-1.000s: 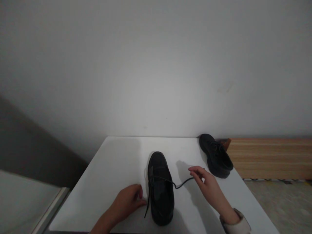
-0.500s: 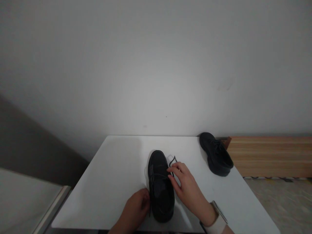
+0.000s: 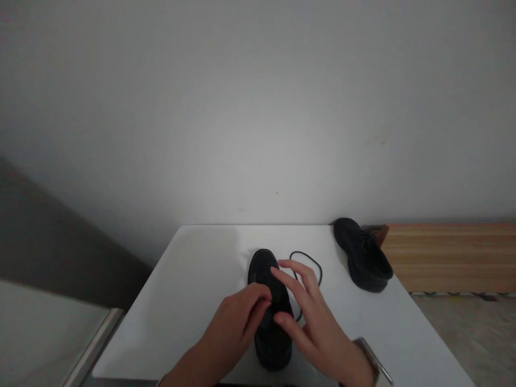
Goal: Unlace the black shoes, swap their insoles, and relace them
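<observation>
A black lace-up shoe point(image 3: 274, 349) stands on the white table with its toe toward the wall. Over its lacing, my left hand point(image 3: 242, 317) is closed in a pinch on a shoelace, mostly hidden by the fingers. My right hand point(image 3: 312, 314) is open, fingers spread above the shoe's right side. A loop of black lace point(image 3: 321, 271) lies on the table to the right of the shoe, partly behind my right hand. The shoe's opening and eyelets are partly covered by both hands.
A second black shoe point(image 3: 365, 258) rests at the table's back right corner. The white table point(image 3: 193, 279) meets a grey wall point(image 3: 258, 134) at the back. Past the right edge is a wooden board point(image 3: 451, 258); a pale-edged panel point(image 3: 97, 344) stands at the left.
My left hand has moved up and right from beside the shoe to over its lacing. My right hand's fingers have spread, and a larger lace loop now lies on the right.
</observation>
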Tool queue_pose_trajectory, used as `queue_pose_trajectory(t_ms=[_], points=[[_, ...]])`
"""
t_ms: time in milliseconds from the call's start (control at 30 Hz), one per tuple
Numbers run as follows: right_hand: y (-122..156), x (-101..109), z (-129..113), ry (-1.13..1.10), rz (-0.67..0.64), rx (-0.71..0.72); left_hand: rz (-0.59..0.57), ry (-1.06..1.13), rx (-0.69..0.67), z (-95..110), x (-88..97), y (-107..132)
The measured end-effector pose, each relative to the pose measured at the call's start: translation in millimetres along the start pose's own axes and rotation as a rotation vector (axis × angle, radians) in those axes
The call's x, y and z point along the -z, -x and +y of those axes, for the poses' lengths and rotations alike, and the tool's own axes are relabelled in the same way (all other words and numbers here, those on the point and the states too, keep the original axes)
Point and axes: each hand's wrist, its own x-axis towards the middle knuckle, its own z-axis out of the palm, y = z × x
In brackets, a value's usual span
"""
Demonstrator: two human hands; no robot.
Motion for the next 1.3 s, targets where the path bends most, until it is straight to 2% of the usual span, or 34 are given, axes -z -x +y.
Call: queue_pose_trajectory(t_ms=[67,167,233,333,400,467,567,667,800,1033,1300], points=[[-4,2,-11,-0.121,-0.085,-0.011,-0.006,0.032,-0.101,11,-0.6,-8],[-10,10,-9,-0.237,-0.073,-0.102,0.058,0.107,-0.074,16,-0.3,-15],[-12,20,3,-0.238,0.017,-0.163,0.115,0.145,0.027,10,0.7,-19],[-10,36,33,-0.235,0.276,-0.303,0.143,0.123,0.159,-8,0.0,-28],[-8,42,55,-0.353,0.429,-0.463,0.125,0.072,0.169,-23,-4.0,-35],[-6,42,73,-0.549,0.491,-0.584,0.106,0.033,0.159,-37,-10.9,-43],[-8,30,89,-0.733,0.445,-0.624,0.082,-0.017,0.149,-50,-23.6,-51],[-12,12,95,-0.857,0.387,-0.638,0.054,-0.067,0.162,-55,-33.0,-57],[-16,-6,102,-1.029,0.415,-0.656,0.018,-0.131,0.189,-57,-37.5,-67],[-15,-20,114,-1.228,0.395,-0.737,-0.003,-0.212,0.213,-57,-41.4,-77],[-11,-29,122,-1.306,0.332,-0.772,-0.009,-0.246,0.204,-58,-46.3,-80]])
